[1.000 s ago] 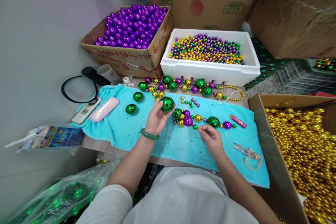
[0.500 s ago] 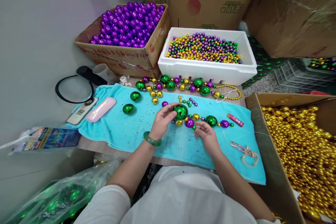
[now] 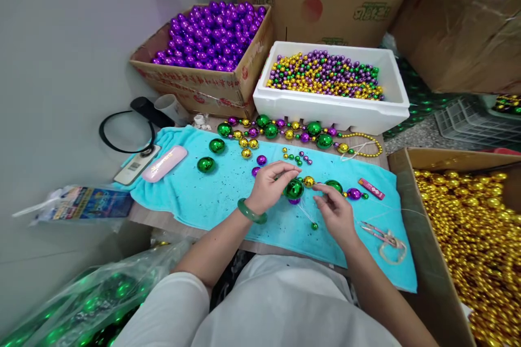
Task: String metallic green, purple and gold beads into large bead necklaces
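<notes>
A strand of shiny green, gold and purple beads lies on the turquoise towel (image 3: 211, 198), with a large green bead (image 3: 293, 188) at its left part. My left hand (image 3: 268, 184), a green bangle at the wrist, pinches the strand beside that bead; its fingertips partly hide the hold. On the right, my right hand (image 3: 336, 210) has thumb and forefinger slightly apart, close to a gold bead (image 3: 309, 181) and another large green bead (image 3: 334, 185). A small green bead (image 3: 314, 226) lies below on white thread. Purple beads (image 3: 261, 160) rest left of my fingers.
A finished-looking bead string (image 3: 288, 134) stretches behind, before a white foam box (image 3: 329, 111) of small beads. Cardboard boxes of purple (image 3: 191, 87) and gold beads (image 3: 415, 217) flank the table. Thread snips (image 3: 378, 233), a pink case (image 3: 165, 164) and a phone (image 3: 137, 165) lie around.
My right hand has let go of the small green bead, which now lies lower on its thread. Left fingers have moved from the large green bead's side to above it. The view shifted slightly.
</notes>
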Available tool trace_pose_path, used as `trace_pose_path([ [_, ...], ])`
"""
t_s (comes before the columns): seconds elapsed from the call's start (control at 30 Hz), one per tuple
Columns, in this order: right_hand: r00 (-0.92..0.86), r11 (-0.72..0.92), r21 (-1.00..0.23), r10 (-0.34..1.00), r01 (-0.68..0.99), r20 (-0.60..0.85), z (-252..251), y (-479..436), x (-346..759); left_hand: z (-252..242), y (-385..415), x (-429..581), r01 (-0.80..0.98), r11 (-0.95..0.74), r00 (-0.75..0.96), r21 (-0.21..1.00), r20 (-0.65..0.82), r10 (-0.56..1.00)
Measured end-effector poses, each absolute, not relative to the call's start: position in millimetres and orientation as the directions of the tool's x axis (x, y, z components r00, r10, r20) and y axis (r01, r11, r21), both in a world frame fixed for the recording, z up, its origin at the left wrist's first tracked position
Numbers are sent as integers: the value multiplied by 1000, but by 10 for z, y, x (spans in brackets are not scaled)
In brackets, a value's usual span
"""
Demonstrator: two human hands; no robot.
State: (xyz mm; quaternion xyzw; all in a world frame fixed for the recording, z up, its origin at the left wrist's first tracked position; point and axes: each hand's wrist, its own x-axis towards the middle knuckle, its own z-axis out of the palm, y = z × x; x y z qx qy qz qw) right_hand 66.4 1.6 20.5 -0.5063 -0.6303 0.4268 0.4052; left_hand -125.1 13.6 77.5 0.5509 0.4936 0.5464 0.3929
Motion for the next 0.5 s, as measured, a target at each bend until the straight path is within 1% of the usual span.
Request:
trace_pose_path([
  [0.07, -256, 179, -963, 959, 204, 124, 348, 50, 581, 888, 144, -1220, 98, -250, -60, 963, 256, 965],
  [0.13, -319, 178, -972, 940, 155, 122, 420, 93, 490, 1018, 153, -1200, 40, -282, -56, 959, 284, 957],
  [0.2, -333, 138, -982, 939, 131, 87, 434, 135, 420, 1142, 167, -1195, -20, -295, -79, 955, 293, 953],
  [0.33, -371, -9, -998, 928, 55, -28, 444, 185, 383, 1272, 228, -1233, -105, -290, -154, 951, 273, 950],
  [0.43, -365, -79, -997, 928, -2, -73, 507, 203, 421, 1216, 287, -1273, -191, -255, -188, 948, 220, 957],
  [0.5, -325, -101, -994, 942, -38, -83, 566, 207, 460, 1101, 296, -1284, -232, -212, -138, 949, 184, 973],
])
